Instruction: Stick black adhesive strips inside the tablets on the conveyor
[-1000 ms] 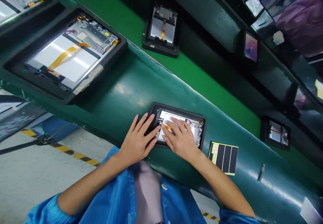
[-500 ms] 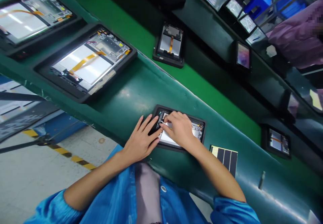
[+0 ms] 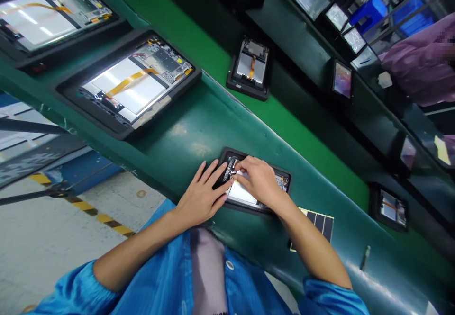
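An opened tablet [image 3: 241, 193] lies in a black tray [image 3: 288, 182] on the green bench in front of me, its white panel and part of a circuit board showing. My left hand [image 3: 202, 194] rests with spread fingers over the tray's left end and steadies it. My right hand [image 3: 261, 180] reaches across the tablet from the right. Its thumb and fingers are bent together near the tablet's left end; whatever is between the fingertips is too small to make out. Beside my right forearm lies a pale-edged sheet with black strips [image 3: 324, 224], partly covered by the arm.
Two larger-looking opened tablets [image 3: 131, 85] [image 3: 46, 19] in black trays stand to the left. On the lower green belt beyond the bench edge sit more tablets [image 3: 251, 66] [image 3: 393, 206]. A small pen-like object [image 3: 365, 258] lies at right. Across the line, a person's pink sleeve [image 3: 421, 64] shows.
The view has shifted slightly. My right hand's thumb and fingertips still work at the tablet's left end, with a little more of the parts there showing. My left hand stays in place.
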A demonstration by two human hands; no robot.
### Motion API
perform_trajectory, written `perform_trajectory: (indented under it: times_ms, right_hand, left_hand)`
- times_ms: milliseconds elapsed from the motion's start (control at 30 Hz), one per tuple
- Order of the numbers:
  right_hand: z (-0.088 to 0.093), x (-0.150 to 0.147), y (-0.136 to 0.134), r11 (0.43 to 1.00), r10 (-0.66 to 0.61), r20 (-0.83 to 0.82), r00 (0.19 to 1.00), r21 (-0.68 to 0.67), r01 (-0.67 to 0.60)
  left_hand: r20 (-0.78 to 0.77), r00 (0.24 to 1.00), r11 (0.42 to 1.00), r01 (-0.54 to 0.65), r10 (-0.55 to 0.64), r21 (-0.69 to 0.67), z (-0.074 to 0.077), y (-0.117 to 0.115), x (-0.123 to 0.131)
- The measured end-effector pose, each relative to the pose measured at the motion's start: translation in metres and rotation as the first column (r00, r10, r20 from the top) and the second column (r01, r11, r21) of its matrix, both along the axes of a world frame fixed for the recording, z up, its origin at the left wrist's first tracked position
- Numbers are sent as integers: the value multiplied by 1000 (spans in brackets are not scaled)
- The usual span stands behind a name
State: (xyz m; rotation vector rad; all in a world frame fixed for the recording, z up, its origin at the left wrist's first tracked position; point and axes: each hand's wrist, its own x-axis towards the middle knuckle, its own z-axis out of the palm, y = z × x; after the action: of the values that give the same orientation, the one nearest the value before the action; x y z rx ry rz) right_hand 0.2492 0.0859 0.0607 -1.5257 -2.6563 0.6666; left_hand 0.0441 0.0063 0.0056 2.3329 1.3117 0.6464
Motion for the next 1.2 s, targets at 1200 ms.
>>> perform_trajectory:
  times_ms: [1200]
  right_hand:
    - [32, -5, -47, 936, 298, -384, 874, 299, -188]
  left_hand:
    - [605, 787, 850, 229, 125, -474, 52, -3, -2]
